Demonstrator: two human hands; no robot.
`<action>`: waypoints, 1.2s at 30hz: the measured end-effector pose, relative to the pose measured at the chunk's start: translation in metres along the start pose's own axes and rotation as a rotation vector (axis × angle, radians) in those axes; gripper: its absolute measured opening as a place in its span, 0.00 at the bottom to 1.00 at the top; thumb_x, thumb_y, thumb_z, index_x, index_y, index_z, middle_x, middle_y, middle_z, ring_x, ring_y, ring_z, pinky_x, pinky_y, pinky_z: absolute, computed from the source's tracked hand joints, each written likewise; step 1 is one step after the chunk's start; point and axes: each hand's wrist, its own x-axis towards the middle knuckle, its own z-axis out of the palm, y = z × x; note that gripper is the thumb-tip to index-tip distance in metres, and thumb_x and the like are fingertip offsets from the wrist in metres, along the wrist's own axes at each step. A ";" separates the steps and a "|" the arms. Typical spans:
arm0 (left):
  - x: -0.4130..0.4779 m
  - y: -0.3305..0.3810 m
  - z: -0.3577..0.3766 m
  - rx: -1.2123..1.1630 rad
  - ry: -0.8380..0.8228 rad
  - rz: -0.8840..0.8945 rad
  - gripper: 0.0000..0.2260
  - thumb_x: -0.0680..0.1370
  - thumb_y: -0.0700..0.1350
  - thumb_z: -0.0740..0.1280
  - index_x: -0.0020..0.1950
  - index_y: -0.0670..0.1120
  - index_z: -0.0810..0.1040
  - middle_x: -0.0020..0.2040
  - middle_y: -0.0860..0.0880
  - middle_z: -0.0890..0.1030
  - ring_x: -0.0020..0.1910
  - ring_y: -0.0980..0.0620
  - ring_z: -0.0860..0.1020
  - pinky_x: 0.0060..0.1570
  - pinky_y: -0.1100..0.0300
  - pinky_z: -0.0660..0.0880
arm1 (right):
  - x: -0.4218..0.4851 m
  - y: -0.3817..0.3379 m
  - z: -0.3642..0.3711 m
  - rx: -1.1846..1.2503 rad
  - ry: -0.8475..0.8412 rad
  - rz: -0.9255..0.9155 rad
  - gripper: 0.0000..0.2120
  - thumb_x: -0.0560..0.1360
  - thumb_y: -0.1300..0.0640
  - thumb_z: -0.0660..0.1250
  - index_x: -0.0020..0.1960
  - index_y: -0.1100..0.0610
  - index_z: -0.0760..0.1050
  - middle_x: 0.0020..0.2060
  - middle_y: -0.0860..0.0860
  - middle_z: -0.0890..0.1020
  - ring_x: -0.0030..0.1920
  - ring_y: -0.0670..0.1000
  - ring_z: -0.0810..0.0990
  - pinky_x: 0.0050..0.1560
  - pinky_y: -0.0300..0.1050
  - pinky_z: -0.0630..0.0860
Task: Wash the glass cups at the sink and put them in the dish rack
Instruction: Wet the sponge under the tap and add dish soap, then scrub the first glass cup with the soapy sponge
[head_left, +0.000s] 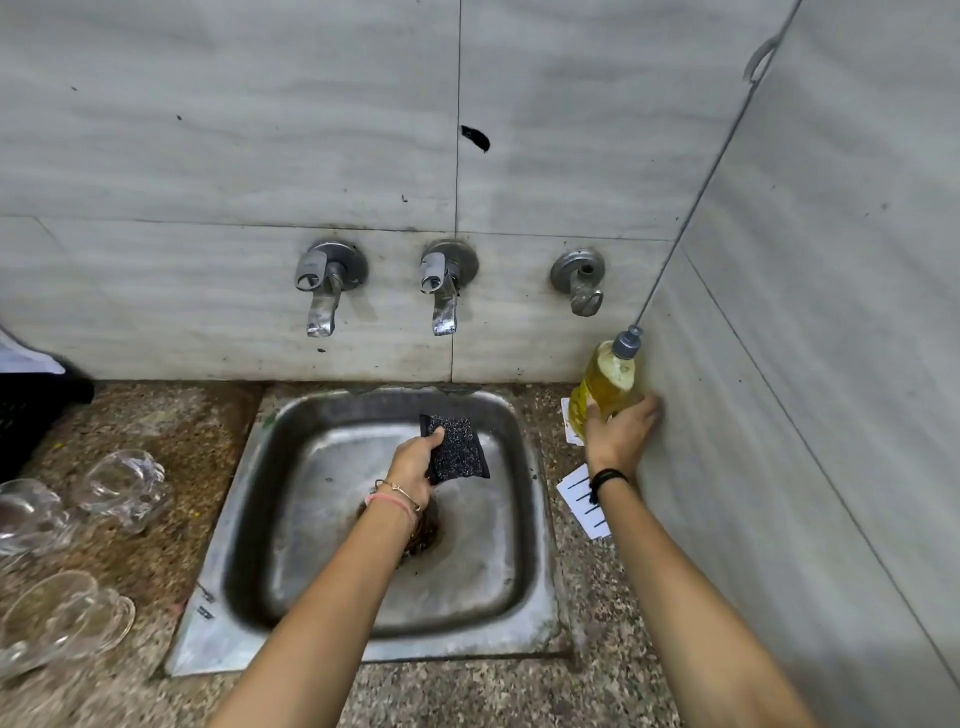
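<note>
The glass cups (124, 488) were seen lying on the desk (171, 415), left of the sink (291, 519), in which no cup was held. A scrub pad (460, 449) was gripped by the left hand (415, 462); a bottle (610, 379) of yellow soap was clasped by the right hand (621, 431). Soap-slick glass could easily be dropped.

Left hand (415, 462) forward, curled round a scrub pad (462, 449); right hand (618, 431) farther out, wrapped round a soap bottle (608, 382)
</note>
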 end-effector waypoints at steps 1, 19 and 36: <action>-0.002 -0.001 0.001 -0.005 0.009 -0.002 0.05 0.80 0.40 0.63 0.47 0.39 0.74 0.48 0.41 0.78 0.39 0.48 0.77 0.34 0.56 0.75 | -0.012 0.002 0.001 0.024 0.047 0.010 0.27 0.72 0.59 0.71 0.66 0.64 0.64 0.66 0.62 0.68 0.64 0.63 0.70 0.59 0.53 0.68; -0.056 -0.023 -0.058 0.219 0.127 0.066 0.07 0.79 0.41 0.59 0.45 0.43 0.74 0.42 0.46 0.77 0.37 0.54 0.71 0.33 0.60 0.65 | -0.137 -0.005 0.037 0.462 -1.071 0.485 0.19 0.74 0.69 0.67 0.64 0.68 0.70 0.58 0.63 0.79 0.56 0.60 0.79 0.40 0.47 0.83; -0.066 -0.033 -0.163 0.995 0.301 0.400 0.09 0.74 0.40 0.63 0.54 0.45 0.74 0.57 0.44 0.78 0.57 0.43 0.75 0.56 0.56 0.71 | -0.211 -0.016 0.072 0.351 -1.049 0.500 0.10 0.74 0.68 0.67 0.55 0.65 0.74 0.47 0.59 0.81 0.47 0.55 0.80 0.39 0.48 0.82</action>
